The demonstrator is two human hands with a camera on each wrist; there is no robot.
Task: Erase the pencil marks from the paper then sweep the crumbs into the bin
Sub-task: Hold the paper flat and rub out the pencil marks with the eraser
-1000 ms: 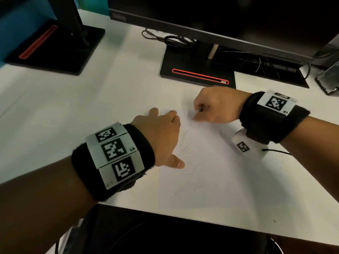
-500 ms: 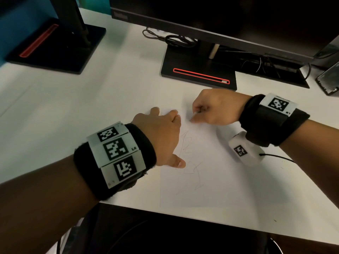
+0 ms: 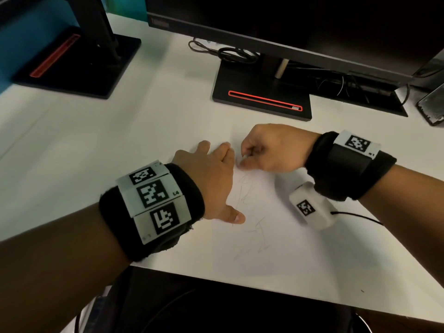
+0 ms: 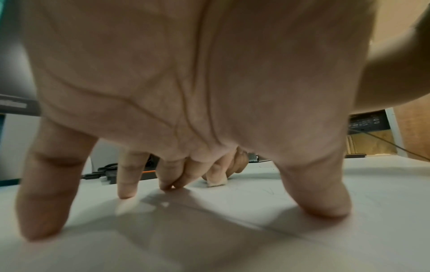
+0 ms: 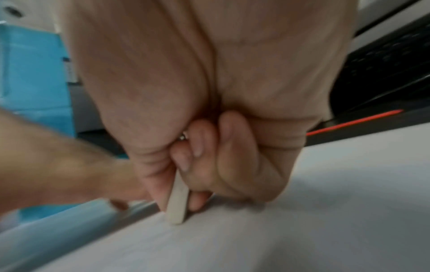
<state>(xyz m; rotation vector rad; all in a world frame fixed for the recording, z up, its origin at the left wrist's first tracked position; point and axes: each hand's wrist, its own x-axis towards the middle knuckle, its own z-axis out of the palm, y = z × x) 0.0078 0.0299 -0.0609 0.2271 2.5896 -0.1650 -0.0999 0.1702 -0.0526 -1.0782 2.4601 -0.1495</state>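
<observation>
A white sheet of paper (image 3: pixel 276 236) lies on the white desk with faint pencil scribbles (image 3: pixel 249 212) down its left half. My left hand (image 3: pixel 211 179) lies flat with spread fingers on the paper's left edge, its fingertips (image 4: pixel 325 208) pressing down. My right hand (image 3: pixel 266 150) pinches a small white eraser (image 5: pixel 178 204) between thumb and fingers. The eraser's lower end touches the paper near its top left corner, close to my left index finger. The same eraser (image 4: pixel 217 181) shows beyond my left fingers in the left wrist view.
A monitor stand (image 3: pixel 262 94) with a red slot sits just behind the paper, cables (image 3: pixel 228 54) beside it. A second black stand (image 3: pixel 72 63) is at the far left. A dark bin or chair (image 3: pixel 216 306) lies below the desk's near edge.
My right hand with the eraser has slid slightly left along the top of the paper, nearer my left index finger. The left hand has stayed planted.
</observation>
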